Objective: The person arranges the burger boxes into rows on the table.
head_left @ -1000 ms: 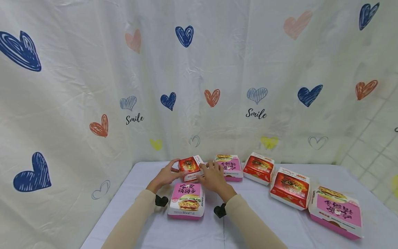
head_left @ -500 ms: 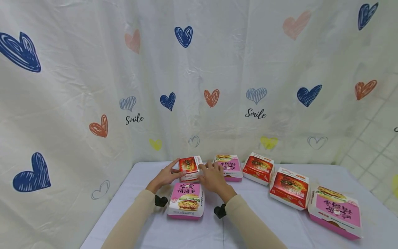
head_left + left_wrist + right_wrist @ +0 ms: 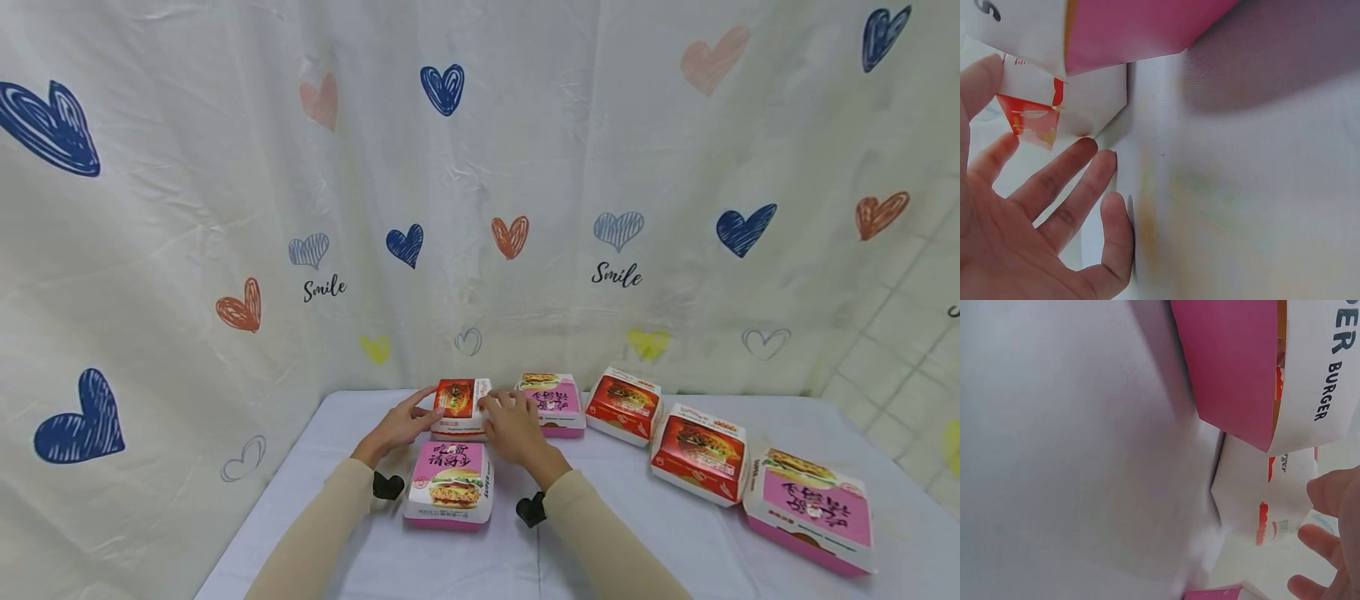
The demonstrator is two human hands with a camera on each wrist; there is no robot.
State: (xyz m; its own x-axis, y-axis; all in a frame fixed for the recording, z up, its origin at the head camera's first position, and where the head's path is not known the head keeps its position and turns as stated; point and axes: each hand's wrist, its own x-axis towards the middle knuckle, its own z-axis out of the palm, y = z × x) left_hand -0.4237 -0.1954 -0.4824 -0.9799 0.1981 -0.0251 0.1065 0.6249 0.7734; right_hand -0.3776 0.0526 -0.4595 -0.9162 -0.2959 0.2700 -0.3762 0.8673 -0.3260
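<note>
A red and white burger box [image 3: 454, 400] lies on the white table between my two hands, near the back edge. My left hand [image 3: 397, 428] touches its left side with fairly straight, spread fingers; in the left wrist view the fingertips [image 3: 1088, 145] meet the box's side. At its right side rests my right hand [image 3: 516, 427], whose thumb [image 3: 1329, 490] lies close against the white flank in the right wrist view. Directly in front of the red box, between my wrists, sits a pink burger box [image 3: 450, 483].
Right of my right hand, a pink burger box [image 3: 553, 403], two red burger boxes [image 3: 624, 405] [image 3: 701, 452] and another pink one [image 3: 812, 507] form a curved row on the table [image 3: 622, 525]. A curtain printed with hearts [image 3: 555, 167] hangs behind.
Between my hands the red burger box has turned from a slant until its front edge lies roughly square to me. Both hands have barely shifted. The other boxes have stayed put.
</note>
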